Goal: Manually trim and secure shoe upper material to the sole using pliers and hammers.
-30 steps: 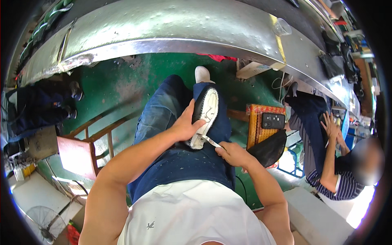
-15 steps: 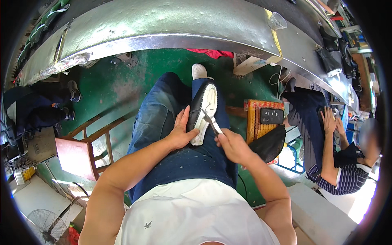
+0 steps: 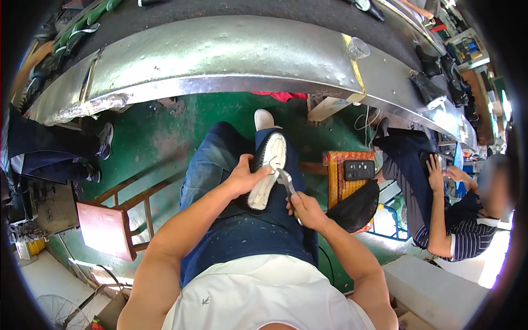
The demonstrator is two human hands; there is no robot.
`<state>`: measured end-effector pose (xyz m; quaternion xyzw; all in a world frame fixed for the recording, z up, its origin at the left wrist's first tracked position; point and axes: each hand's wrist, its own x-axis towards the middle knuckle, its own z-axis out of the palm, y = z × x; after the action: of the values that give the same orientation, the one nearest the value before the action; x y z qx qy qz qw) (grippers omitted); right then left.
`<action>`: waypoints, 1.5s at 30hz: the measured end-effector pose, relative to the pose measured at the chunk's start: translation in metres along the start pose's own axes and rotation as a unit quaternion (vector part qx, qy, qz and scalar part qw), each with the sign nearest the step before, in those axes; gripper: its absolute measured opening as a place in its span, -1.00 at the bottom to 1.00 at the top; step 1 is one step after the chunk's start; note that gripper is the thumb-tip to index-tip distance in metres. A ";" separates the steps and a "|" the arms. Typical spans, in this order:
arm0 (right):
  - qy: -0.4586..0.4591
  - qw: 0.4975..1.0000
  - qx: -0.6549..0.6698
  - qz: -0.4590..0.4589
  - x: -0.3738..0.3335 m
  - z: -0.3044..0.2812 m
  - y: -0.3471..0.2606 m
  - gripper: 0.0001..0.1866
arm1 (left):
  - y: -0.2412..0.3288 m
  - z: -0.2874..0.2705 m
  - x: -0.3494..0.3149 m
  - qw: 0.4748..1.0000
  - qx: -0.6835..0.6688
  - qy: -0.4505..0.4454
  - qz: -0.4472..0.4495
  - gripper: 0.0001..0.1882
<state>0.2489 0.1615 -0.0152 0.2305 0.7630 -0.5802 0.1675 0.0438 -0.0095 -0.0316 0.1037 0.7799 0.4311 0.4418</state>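
Note:
A black shoe [image 3: 259,193] lies bottom up along my thighs, its toe pointing away from me. Its underside is off-white, with the upper's edge folded in around it. My left hand [image 3: 245,177] grips the shoe's left side, the thumb laid across the white underside. In my right hand [image 3: 307,210] is a pair of metal pincers [image 3: 289,188], fingers wrapped round the handles. The pincers' head rests at the shoe's right edge, near the middle of its length. Whether the jaws bite on the edge cannot be made out.
A metal-edged conveyor bench [image 3: 220,55] curves across the far side, with a clear cup [image 3: 358,48] on it. To my right, a phone [image 3: 358,170] and a black cloth-like piece [image 3: 357,208] lie on a small stool. A wooden stool [image 3: 104,228] stands left. People sit or stand on both sides.
The pincers have moved from over the middle of the underside to its right edge and turned. My left thumb has slid up across the underside. The whole view has shifted slightly.

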 end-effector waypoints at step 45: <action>0.112 0.897 -0.323 -0.282 0.015 -0.041 -0.121 -0.51 | 0.166 -0.112 0.008 0.739 -0.630 -0.219 0.097 -0.26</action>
<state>0.1704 0.1771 0.0861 0.0021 0.9550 -0.2956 -0.0242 -0.0845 0.0309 0.1174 -0.0321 0.1977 0.8301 0.5205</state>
